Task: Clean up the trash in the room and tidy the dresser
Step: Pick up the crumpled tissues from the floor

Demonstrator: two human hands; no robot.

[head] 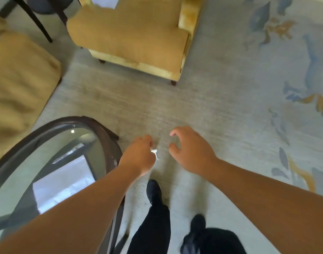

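Trash scrap (155, 152), one, in left hand (138, 154)

A sitting room, in a home or a hotel suite, is being looked down on. A mustard upholstered armchair (131, 37) is set on pale carpet (230, 92) patterned with blue and gold leaves. A second tan cushioned seat (19, 79) is seen at left, a glass-topped coffee table (111, 143) with a dark wooden rim nearby.
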